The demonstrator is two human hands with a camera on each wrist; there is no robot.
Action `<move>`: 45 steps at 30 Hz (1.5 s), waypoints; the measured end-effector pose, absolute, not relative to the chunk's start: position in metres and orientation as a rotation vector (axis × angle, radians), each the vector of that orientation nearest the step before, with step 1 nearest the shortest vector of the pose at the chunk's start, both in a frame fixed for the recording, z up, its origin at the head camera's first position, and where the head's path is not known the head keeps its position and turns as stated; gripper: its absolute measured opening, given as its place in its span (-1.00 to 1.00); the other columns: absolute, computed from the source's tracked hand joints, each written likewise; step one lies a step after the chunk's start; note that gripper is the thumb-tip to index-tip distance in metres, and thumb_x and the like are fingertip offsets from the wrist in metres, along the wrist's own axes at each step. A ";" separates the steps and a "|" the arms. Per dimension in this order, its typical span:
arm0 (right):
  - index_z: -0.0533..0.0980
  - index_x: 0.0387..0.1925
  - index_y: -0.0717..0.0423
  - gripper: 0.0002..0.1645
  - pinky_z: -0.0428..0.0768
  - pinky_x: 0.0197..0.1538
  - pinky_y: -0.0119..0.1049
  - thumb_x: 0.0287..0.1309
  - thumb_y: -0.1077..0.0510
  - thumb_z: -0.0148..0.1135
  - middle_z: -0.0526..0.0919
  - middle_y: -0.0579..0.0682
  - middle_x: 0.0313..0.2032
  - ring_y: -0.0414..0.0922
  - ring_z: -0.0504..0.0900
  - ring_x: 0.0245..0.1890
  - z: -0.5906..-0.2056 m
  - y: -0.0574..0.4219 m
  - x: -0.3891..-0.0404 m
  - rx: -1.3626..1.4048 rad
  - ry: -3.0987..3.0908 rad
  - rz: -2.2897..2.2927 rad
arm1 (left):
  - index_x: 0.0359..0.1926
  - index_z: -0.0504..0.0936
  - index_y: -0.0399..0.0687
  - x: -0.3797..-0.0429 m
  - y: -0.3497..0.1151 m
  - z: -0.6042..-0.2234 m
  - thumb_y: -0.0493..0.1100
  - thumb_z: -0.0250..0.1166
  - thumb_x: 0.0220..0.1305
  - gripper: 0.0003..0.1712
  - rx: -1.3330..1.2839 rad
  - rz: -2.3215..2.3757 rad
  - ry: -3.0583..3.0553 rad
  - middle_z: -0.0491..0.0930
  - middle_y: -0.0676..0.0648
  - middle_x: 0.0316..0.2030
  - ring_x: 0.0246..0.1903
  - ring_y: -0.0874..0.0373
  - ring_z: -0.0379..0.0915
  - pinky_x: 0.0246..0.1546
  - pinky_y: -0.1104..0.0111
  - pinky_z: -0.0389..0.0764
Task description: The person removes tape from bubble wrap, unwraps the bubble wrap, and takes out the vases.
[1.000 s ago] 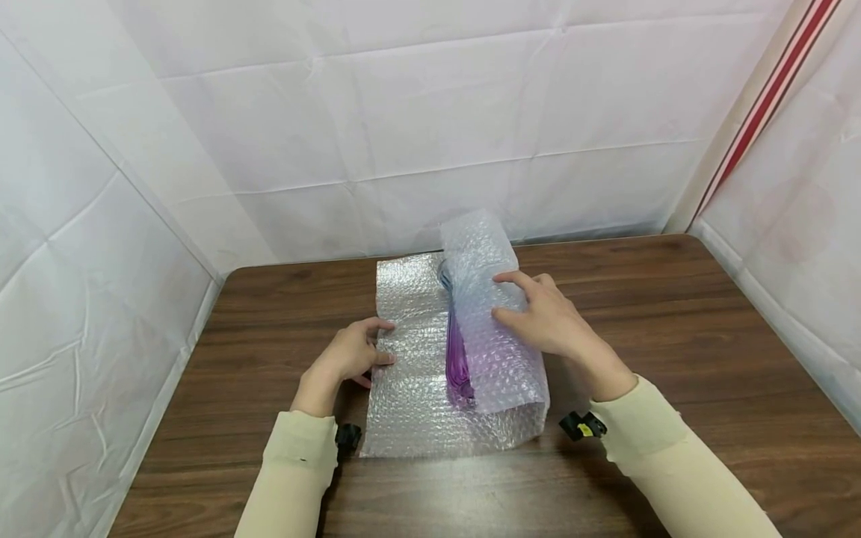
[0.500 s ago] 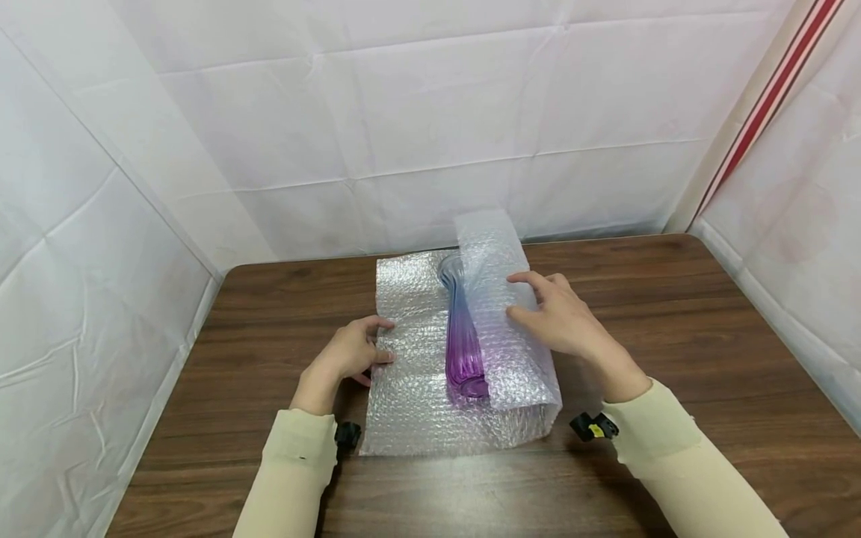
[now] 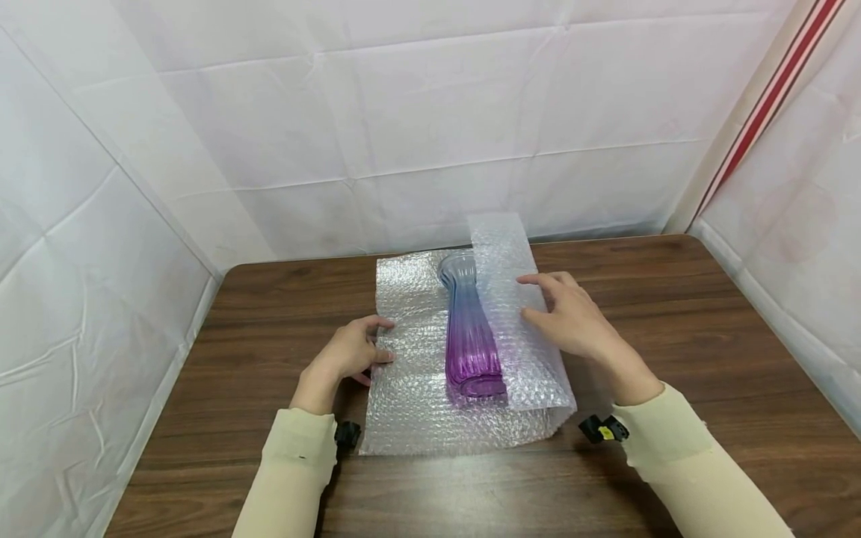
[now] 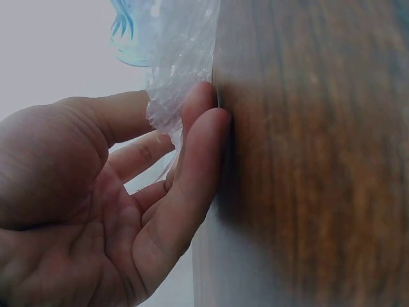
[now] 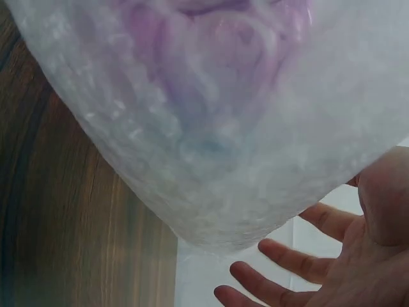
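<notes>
A glass vase (image 3: pixel 473 336), fading from pale blue at its mouth to purple at its base, lies on its side on a sheet of bubble wrap (image 3: pixel 410 396). The wrap's right part is folded over and stands up beside the vase, covering some of its right side. My left hand (image 3: pixel 346 351) pinches the sheet's left edge; the left wrist view shows the wrap (image 4: pixel 172 96) between thumb and fingers, close to the tabletop. With fingers spread and loosely bent, my right hand (image 3: pixel 568 317) is at the folded flap (image 5: pixel 211 192); whether it touches is unclear.
Beneath everything is a dark brown wooden table (image 3: pixel 269 344). White sheeting (image 3: pixel 403 134) hangs behind it and along both sides, with a red-striped strip (image 3: pixel 767 119) at the back right corner.
The folded flap has swung back to the right, uncovering most of the vase. My right hand has moved right along with it. The left hand stays at the left edge.
</notes>
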State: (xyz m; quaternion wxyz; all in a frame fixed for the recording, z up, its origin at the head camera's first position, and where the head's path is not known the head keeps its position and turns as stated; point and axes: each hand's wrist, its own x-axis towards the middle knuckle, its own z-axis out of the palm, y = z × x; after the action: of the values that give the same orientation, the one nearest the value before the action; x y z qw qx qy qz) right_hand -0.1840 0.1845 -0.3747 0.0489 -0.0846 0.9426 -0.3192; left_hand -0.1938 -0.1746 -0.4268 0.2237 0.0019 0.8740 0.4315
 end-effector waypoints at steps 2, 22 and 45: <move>0.36 0.50 -0.14 -0.34 0.46 0.08 0.07 0.41 0.03 0.17 0.34 0.13 0.36 0.10 0.41 0.09 -0.375 0.187 -0.184 -0.296 2.873 -0.985 | 0.43 0.47 0.13 -0.194 -0.175 -0.427 -0.26 0.43 0.34 -0.33 0.005 1.193 2.411 0.66 -0.14 -0.37 -0.49 0.07 0.60 -0.48 0.18 0.77; 0.35 0.51 0.07 -0.39 0.42 0.38 0.26 0.53 0.06 0.07 0.24 0.16 0.52 0.24 0.39 0.41 -0.373 0.200 -0.181 -0.372 2.821 -1.024 | 0.42 0.48 0.14 -0.194 -0.175 -0.428 -0.26 0.42 0.35 -0.33 0.015 1.201 2.408 0.66 -0.14 -0.36 -0.48 0.07 0.61 -0.47 0.18 0.77; 0.33 0.52 0.01 -0.17 0.48 0.22 0.23 0.47 -0.37 0.07 0.38 0.19 0.36 0.17 0.42 0.27 -0.376 0.213 -0.180 -0.289 2.839 -0.970 | 0.42 0.47 0.15 -0.194 -0.175 -0.425 -0.25 0.42 0.35 -0.34 0.013 1.183 2.404 0.72 -0.13 -0.33 -0.46 0.07 0.62 -0.46 0.17 0.77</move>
State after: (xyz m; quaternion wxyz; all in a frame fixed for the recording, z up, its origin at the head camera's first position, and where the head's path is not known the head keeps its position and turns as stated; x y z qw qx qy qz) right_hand -0.1800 0.2127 -0.3759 0.0639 -0.0955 0.9400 -0.3211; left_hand -0.1940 -0.1748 -0.4253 0.2289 0.0047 0.8735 0.4297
